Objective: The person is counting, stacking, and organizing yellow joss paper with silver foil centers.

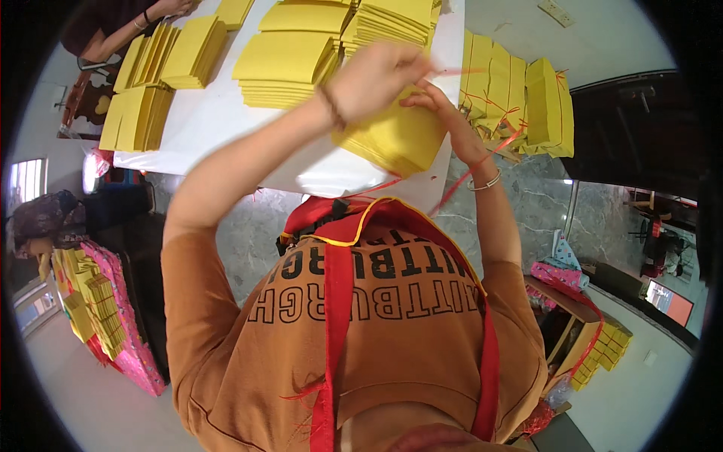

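Over the white table's [218, 113] near edge, both my hands meet on a stack of yellow paper sheets [403, 139].

My left hand [376, 75] is closed, pinching a thin red string [459, 71] that runs rightward. My right hand [437, 102] is nearer, fingertips pressed on the stack just below; its long axis slants toward me.

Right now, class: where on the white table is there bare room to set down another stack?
Bare patches on the table: a strip between the left stacks and the middle stack, and the near edge below the hands. It is crowded at the far end and around the stack that the left hand and right hand work over.
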Demonstrator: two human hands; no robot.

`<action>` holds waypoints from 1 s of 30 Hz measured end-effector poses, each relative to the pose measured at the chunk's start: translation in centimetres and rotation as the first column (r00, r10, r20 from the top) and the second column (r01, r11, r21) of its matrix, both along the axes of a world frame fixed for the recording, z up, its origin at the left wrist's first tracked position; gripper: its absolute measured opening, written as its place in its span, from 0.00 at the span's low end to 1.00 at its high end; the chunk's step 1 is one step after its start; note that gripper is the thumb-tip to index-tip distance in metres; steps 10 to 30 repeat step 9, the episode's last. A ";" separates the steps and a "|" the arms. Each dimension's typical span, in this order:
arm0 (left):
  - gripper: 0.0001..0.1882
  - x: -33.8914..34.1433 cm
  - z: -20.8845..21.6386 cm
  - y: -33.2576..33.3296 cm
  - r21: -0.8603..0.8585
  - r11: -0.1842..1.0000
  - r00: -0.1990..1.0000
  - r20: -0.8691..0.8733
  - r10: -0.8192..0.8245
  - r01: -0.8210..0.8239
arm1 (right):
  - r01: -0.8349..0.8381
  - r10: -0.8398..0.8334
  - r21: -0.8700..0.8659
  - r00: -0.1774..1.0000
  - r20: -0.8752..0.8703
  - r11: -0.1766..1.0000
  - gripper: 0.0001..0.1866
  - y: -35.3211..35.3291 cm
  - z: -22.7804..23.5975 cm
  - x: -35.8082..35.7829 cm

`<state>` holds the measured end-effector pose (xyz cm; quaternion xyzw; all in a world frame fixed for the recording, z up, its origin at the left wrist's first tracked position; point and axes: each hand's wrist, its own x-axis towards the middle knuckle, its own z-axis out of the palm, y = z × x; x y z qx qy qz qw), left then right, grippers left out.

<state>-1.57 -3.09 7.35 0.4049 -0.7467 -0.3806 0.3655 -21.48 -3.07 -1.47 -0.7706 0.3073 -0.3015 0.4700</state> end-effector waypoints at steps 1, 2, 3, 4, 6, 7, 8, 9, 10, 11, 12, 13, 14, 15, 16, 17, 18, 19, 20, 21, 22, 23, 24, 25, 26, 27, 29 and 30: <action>0.11 0.7 -3.1 1.0 -0.142 0.989 0.991 0.111 0.068 -0.052 | -0.003 -0.050 0.265 0.980 0.193 0.964 0.34 0.3 0.6 0.4; 0.12 1.0 -5.6 1.6 -0.278 0.958 0.969 0.208 0.133 -0.072 | 0.012 -0.067 0.267 0.978 0.199 0.964 0.34 0.1 0.7 0.5; 0.12 1.1 -6.7 2.5 -0.276 0.959 0.970 0.211 0.123 -0.062 | -0.017 -0.083 0.409 0.971 0.226 0.912 0.36 -0.3 0.9 0.3; 0.12 1.0 -7.3 3.3 -0.265 0.964 0.950 0.291 0.117 -0.038 | -0.052 -0.101 0.540 0.963 0.251 0.840 0.38 -0.9 1.0 0.0; 0.13 0.7 -7.8 4.2 -0.248 0.969 0.926 0.365 0.101 -0.008 | -0.076 -0.069 0.588 0.973 0.221 0.806 0.36 -2.2 1.2 -0.9; 0.14 0.5 -7.7 4.3 -0.225 0.974 0.873 0.477 0.100 0.011 | -0.100 -0.029 0.628 0.981 0.192 0.771 0.35 -3.1 1.2 -1.4; 0.17 0.4 -7.7 4.4 -0.202 0.979 0.808 0.581 0.098 0.026 | -0.086 0.041 0.639 0.995 0.086 0.764 0.36 -4.5 0.8 -2.1; 0.17 0.2 -7.7 4.3 -0.200 0.979 0.813 0.575 0.092 0.030 | -0.073 0.114 0.651 0.993 -0.021 0.756 0.38 -6.1 0.6 -2.6; 0.17 0.2 -7.7 4.3 -0.200 0.979 0.813 0.575 0.092 0.030 | -0.073 0.114 0.651 0.993 -0.021 0.756 0.38 -6.1 0.6 -2.6; 0.17 0.2 -7.7 4.3 -0.200 0.979 0.813 0.575 0.092 0.030 | -0.073 0.114 0.651 0.993 -0.021 0.756 0.38 -6.1 0.6 -2.6; 0.17 0.2 -7.7 4.3 -0.200 0.979 0.813 0.575 0.092 0.030 | -0.073 0.114 0.651 0.993 -0.021 0.756 0.38 -6.1 0.6 -2.6; 0.17 0.2 -7.7 4.3 -0.200 0.979 0.813 0.575 0.092 0.030 | -0.073 0.114 0.651 0.993 -0.021 0.756 0.38 -6.1 0.6 -2.6; 0.17 0.2 -7.7 4.3 -0.200 0.979 0.813 0.575 0.092 0.030 | -0.073 0.114 0.651 0.993 -0.021 0.756 0.38 -6.1 0.6 -2.6; 0.17 0.2 -7.7 4.3 -0.200 0.979 0.813 0.575 0.092 0.030 | -0.073 0.114 0.651 0.993 -0.021 0.756 0.38 -6.1 0.6 -2.6; 0.17 0.2 -7.7 4.3 -0.200 0.979 0.813 0.575 0.092 0.030 | -0.073 0.114 0.651 0.993 -0.021 0.756 0.38 -6.1 0.6 -2.6; 0.17 0.2 -7.7 4.3 -0.200 0.979 0.813 0.575 0.092 0.030 | -0.073 0.114 0.651 0.993 -0.021 0.756 0.38 -6.1 0.6 -2.6; 0.17 0.2 -7.7 4.3 -0.200 0.979 0.813 0.575 0.092 0.030 | -0.073 0.114 0.651 0.993 -0.021 0.756 0.38 -6.1 0.6 -2.6; 0.17 0.2 -7.7 4.3 -0.200 0.979 0.813 0.575 0.092 0.030 | -0.073 0.114 0.651 0.993 -0.021 0.756 0.38 -6.1 0.6 -2.6; 0.17 0.2 -7.7 4.3 -0.200 0.979 0.813 0.575 0.092 0.030 | -0.073 0.114 0.651 0.993 -0.021 0.756 0.38 -6.1 0.6 -2.6; 0.17 0.2 -7.7 4.3 -0.200 0.979 0.813 0.575 0.092 0.030 | -0.073 0.114 0.651 0.993 -0.021 0.756 0.38 -6.1 0.6 -2.6; 0.17 0.2 -7.7 4.3 -0.200 0.979 0.813 0.575 0.092 0.030 | -0.073 0.114 0.651 0.993 -0.021 0.756 0.38 -6.1 0.6 -2.6; 0.17 0.2 -7.7 4.3 -0.200 0.979 0.813 0.575 0.092 0.030 | -0.073 0.114 0.651 0.993 -0.021 0.756 0.38 -6.1 0.6 -2.6; 0.17 0.2 -7.7 4.3 -0.200 0.979 0.813 0.575 0.092 0.030 | -0.073 0.114 0.651 0.993 -0.021 0.756 0.38 -6.1 0.6 -2.6; 0.17 0.2 -7.7 4.3 -0.200 0.979 0.813 0.575 0.092 0.030 | -0.073 0.114 0.651 0.993 -0.021 0.756 0.38 -6.1 0.6 -2.6; 0.17 0.2 -7.7 4.3 -0.200 0.979 0.813 0.575 0.092 0.030 | -0.073 0.114 0.651 0.993 -0.021 0.756 0.38 -6.1 0.6 -2.6; 0.17 0.2 -7.7 4.3 -0.200 0.979 0.813 0.575 0.092 0.030 | -0.073 0.114 0.651 0.993 -0.021 0.756 0.38 -6.1 0.6 -2.6; 0.17 0.2 -7.7 4.3 -0.200 0.979 0.813 0.575 0.092 0.030 | -0.073 0.114 0.651 0.993 -0.021 0.756 0.38 -6.1 0.6 -2.6; 0.17 0.2 -7.7 4.3 -0.200 0.979 0.813 0.575 0.092 0.030 | -0.073 0.114 0.651 0.993 -0.021 0.756 0.38 -6.1 0.6 -2.6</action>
